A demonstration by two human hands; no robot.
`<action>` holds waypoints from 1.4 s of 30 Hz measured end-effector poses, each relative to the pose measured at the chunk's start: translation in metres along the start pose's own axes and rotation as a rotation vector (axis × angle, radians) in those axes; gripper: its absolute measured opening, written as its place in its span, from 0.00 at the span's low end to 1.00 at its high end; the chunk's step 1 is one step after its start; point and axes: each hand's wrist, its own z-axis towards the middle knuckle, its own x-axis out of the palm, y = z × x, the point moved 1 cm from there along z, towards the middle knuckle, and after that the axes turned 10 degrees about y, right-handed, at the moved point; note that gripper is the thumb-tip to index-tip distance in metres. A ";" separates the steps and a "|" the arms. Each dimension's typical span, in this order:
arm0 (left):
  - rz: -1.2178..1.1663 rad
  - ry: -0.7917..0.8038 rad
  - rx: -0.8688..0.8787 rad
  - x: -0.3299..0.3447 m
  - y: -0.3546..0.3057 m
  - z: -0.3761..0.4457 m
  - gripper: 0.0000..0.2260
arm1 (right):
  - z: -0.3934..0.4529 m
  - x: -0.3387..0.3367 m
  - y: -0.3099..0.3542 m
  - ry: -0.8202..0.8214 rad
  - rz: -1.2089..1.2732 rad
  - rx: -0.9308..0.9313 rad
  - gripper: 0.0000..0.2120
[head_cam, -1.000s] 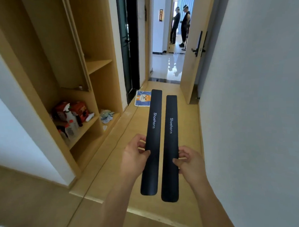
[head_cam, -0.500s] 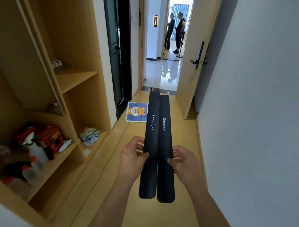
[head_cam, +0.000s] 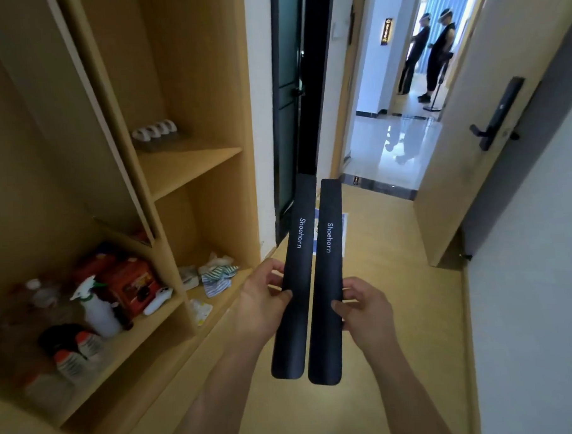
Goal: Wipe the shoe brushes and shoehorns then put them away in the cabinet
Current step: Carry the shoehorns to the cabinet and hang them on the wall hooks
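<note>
A: While both shoehorns hang out in mid-air like this, what's the risk?

B: Long and thin, each held only at its middle. The left hand (head_cam: 265, 303) pinches the left shoehorn (head_cam: 294, 282) with the thumb on top and the fingers curled under the edge; the right hand (head_cam: 367, 308) pinches the right shoehorn (head_cam: 326, 280) the same way. The two lie side by side, nearly touching at the near ends, over the wooden floor (head_cam: 396, 294), right of the cabinet (head_cam: 207, 89). A loose pinch could let one tip and drop, I'd say, or a far tip could knock the cabinet side when swung in.

A: Containers?

B: The cabinet stands open. Its upper shelf (head_cam: 190, 168) carries a row of small white things, too blurred to name. The low right shelf (head_cam: 229, 294) has a striped cloth (head_cam: 220, 277) and crumpled bits. The low left shelf (head_cam: 142, 328) is crowded: a white spray bottle (head_cam: 97, 307), a red box (head_cam: 127, 282), orange-capped bottles (head_cam: 77, 354) and a white handle-like thing.

A: Crowding a problem?

B: Likely; sliding a shoehorn in there could topple the spray bottle. I see no brushes.
</note>
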 end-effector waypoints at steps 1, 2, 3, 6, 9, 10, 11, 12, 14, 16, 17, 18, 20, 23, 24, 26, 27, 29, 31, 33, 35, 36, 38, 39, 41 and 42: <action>0.004 -0.035 -0.005 -0.001 -0.002 0.020 0.15 | 0.026 -0.003 0.001 0.031 -0.007 -0.024 0.18; 0.009 -0.073 -0.011 -0.002 -0.005 0.040 0.15 | 0.051 -0.006 0.005 0.060 -0.015 -0.046 0.19; 0.013 -0.106 -0.018 -0.003 -0.008 0.060 0.15 | 0.076 -0.010 0.009 0.083 -0.021 -0.065 0.21; 0.010 -0.183 -0.035 -0.006 -0.018 0.115 0.16 | 0.147 -0.021 0.022 0.147 -0.011 -0.109 0.24; 0.021 -0.270 -0.031 -0.015 -0.022 0.166 0.16 | 0.213 -0.023 0.033 0.200 -0.006 -0.153 0.24; 0.013 -0.302 -0.037 -0.019 -0.022 0.181 0.17 | 0.232 -0.021 0.036 0.224 -0.004 -0.165 0.24; 0.003 -0.331 -0.041 -0.023 -0.022 0.195 0.17 | 0.250 -0.019 0.039 0.253 0.003 -0.178 0.25; 0.000 -0.358 -0.039 -0.028 -0.022 0.208 0.18 | 0.266 -0.016 0.042 0.280 0.016 -0.191 0.25; 0.013 -0.409 -0.025 -0.039 -0.020 0.238 0.18 | 0.302 -0.008 0.048 0.308 0.033 -0.213 0.24; 0.030 -0.454 -0.010 -0.053 -0.016 0.268 0.18 | 0.338 0.004 0.055 0.327 0.047 -0.237 0.23; 0.040 -0.468 -0.003 -0.061 -0.014 0.283 0.18 | 0.356 0.010 0.060 0.341 0.051 -0.252 0.22; 0.050 -0.477 0.004 -0.069 -0.013 0.298 0.18 | 0.374 0.017 0.066 0.352 0.049 -0.267 0.21; 0.063 -0.492 0.011 -0.087 -0.010 0.332 0.19 | 0.413 0.032 0.079 0.373 0.046 -0.291 0.19; 0.063 -0.530 0.046 -0.120 -0.011 0.386 0.19 | 0.473 0.053 0.108 0.390 0.049 -0.336 0.18; 0.058 -0.535 0.055 -0.133 -0.012 0.405 0.19 | 0.494 0.059 0.119 0.384 0.041 -0.354 0.18; 0.048 -0.535 0.064 -0.159 -0.015 0.443 0.20 | 0.534 0.072 0.143 0.375 0.041 -0.376 0.16; 0.047 -0.529 0.073 -0.172 -0.018 0.460 0.21 | 0.554 0.078 0.156 0.374 0.037 -0.385 0.15; 0.057 -0.533 0.111 -0.199 -0.023 0.495 0.21 | 0.592 0.092 0.181 0.371 0.022 -0.415 0.14; 0.068 -0.571 0.152 -0.227 -0.028 0.525 0.20 | 0.626 0.108 0.205 0.369 0.026 -0.451 0.14; 0.093 -0.606 0.164 -0.251 -0.032 0.550 0.21 | 0.655 0.123 0.228 0.364 0.029 -0.470 0.14; 0.118 -0.627 0.174 -0.271 -0.036 0.570 0.21 | 0.680 0.139 0.247 0.366 0.047 -0.486 0.14; 0.116 -0.633 0.180 -0.281 -0.037 0.578 0.20 | 0.690 0.146 0.257 0.372 0.056 -0.497 0.15; 0.105 -0.650 0.180 -0.302 -0.037 0.593 0.18 | 0.710 0.162 0.274 0.392 0.046 -0.531 0.16; 0.109 -0.664 0.173 -0.314 -0.036 0.599 0.17 | 0.720 0.171 0.283 0.406 0.038 -0.549 0.16; 0.130 -0.698 0.159 -0.335 -0.034 0.610 0.16 | 0.740 0.187 0.297 0.440 0.047 -0.579 0.15; 0.141 -0.717 0.149 -0.346 -0.033 0.615 0.16 | 0.749 0.196 0.304 0.461 0.055 -0.593 0.14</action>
